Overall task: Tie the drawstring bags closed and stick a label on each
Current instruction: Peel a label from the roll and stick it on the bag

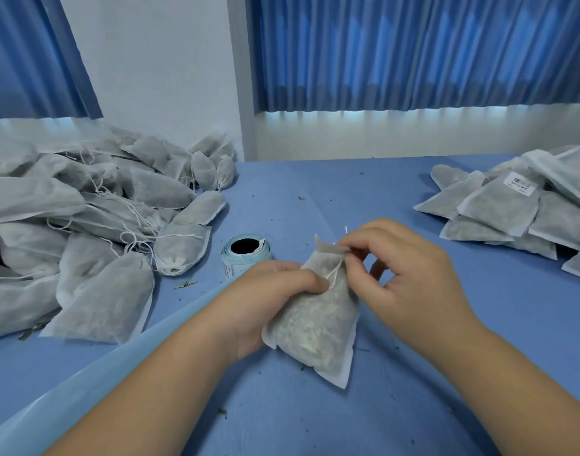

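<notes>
- Centre of the blue bench (315, 192), close to the person: one white, see-through fabric drawstring bag (315, 320), held between both hands.
- Its long axis runs almost straight away from the person. The flat sealed bottom is nearest, and the gathered mouth points to the far side, leaning a touch left.
- The belly is plump, packed with pale greenish-white dried bits that show through the fabric. A flat white seam borders the bottom and sides, and the neck is cinched with a loose flap above it.
- I cannot tell whether the bottom corner sits on the bench or hangs just above it.
- The left hand (275, 291) grips the bag from its left side, fingers curled round the body and thumb laid across the front, just below the neck.
- The right hand (410, 271) is up at the neck, fingertips pinching the thin white cord (335, 273). A short end pokes up above the fingers.
- The hands are close together, both clamped on this one bag.
- Just beyond the left hand stands a pale blue roll of labels (246, 255), its dark core facing up.
- Far left is a loose heap of grey-white filled bags (84, 209) with cords trailing.
- Far right is a flatter stack of bags (512, 205), one showing a white printed sticker (519, 185).
</notes>
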Demonstrator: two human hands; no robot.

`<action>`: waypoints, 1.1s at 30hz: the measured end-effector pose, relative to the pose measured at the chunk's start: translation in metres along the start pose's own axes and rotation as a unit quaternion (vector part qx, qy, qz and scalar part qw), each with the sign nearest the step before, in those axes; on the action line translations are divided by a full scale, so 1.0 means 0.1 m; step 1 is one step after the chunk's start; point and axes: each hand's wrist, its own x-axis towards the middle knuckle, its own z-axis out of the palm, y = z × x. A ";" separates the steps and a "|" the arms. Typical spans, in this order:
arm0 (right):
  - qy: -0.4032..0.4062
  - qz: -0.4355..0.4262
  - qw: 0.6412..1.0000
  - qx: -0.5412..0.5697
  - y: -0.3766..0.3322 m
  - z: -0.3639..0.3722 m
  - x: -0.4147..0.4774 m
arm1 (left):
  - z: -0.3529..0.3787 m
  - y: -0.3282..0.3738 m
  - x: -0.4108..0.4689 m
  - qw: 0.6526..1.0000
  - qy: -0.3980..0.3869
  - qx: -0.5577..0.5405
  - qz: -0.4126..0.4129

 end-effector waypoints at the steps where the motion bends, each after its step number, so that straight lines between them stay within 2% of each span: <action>1: -0.002 -0.009 1.000 -0.014 0.00 -0.01 0.00 | 0.00 0.00 -0.01 1.000 0.000 -0.003 -0.005; 10: -0.081 -0.077 0.990 -0.080 0.02 -0.06 0.00 | -0.04 0.00 0.00 0.998 -0.018 -0.061 -0.018; 20: -0.183 -0.021 0.982 -0.039 0.02 -0.13 -0.02 | -0.06 0.01 0.00 0.995 -0.014 -0.095 -0.031; 23: -0.197 -0.007 0.980 -0.035 0.00 -0.13 -0.03 | -0.08 0.03 -0.01 0.988 -0.043 -0.145 -0.019; 25: -0.205 -0.006 0.978 -0.039 -0.01 -0.13 -0.03 | -0.07 0.04 -0.02 0.989 -0.054 -0.140 -0.001; 29: -0.194 -0.003 0.981 -0.020 -0.02 -0.08 -0.05 | -0.03 0.00 -0.01 0.998 0.023 -0.027 0.054; 33: -0.102 0.126 0.980 0.119 -0.10 0.02 -0.03 | 0.04 -0.02 -0.04 0.991 0.068 -0.010 0.113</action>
